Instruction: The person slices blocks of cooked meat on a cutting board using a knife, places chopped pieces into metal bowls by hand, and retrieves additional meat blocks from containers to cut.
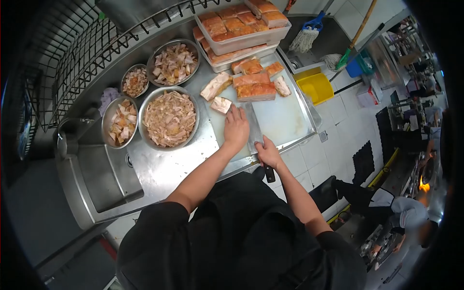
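My right hand [268, 152] is closed around the dark handle of a cleaver [253, 126], whose broad blade points away from me over the white cutting board [285, 118]. Just left of the blade, my left hand [236, 128] reaches forward with its fingers stretched out, the tips beside a small pale piece of pork [221, 105]. Whether the fingertips touch the piece I cannot tell. Beyond lie a longer pale chunk [216, 86], two browned pork slabs [256, 91] side by side, and a small end piece [282, 86].
Left of the board stand metal bowls of cut meat, the largest [169, 118] nearest. Stacked tubs [241, 43] of pork slabs sit behind. A sink [104, 169] is at left, a wire rack [92, 63] above. Right are a yellow bucket [315, 88], mops and a person [406, 210] near a flame.
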The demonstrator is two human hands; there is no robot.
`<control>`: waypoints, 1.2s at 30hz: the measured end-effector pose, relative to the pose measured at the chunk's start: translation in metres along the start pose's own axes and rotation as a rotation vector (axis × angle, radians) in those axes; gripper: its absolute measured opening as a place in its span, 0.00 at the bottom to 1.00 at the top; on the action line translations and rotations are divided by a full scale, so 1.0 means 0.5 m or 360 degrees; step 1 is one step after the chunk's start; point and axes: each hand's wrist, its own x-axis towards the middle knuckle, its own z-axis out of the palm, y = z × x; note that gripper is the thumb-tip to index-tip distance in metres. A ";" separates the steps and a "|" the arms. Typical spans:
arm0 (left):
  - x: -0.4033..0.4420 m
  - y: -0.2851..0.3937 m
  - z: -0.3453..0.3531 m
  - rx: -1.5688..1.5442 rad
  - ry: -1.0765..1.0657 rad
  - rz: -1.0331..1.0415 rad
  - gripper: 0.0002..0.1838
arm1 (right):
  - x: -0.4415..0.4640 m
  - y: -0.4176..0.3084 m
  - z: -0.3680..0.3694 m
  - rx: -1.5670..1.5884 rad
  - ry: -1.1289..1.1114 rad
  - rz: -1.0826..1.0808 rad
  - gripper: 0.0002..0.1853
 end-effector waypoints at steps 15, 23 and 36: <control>0.050 -0.160 -0.205 -0.0982 0.0953 -0.0239 0.09 | -0.087 -0.248 0.052 -0.0680 -0.0078 -0.0624 0.12; 0.243 -0.649 -0.237 -0.0678 0.1515 -0.0752 0.10 | -0.070 -0.288 0.074 -0.0817 0.0089 -0.0943 0.10; 0.297 -0.242 -0.206 -0.1028 0.0348 -0.0001 0.09 | -0.124 -0.019 -0.121 -0.1232 0.0410 -0.0258 0.10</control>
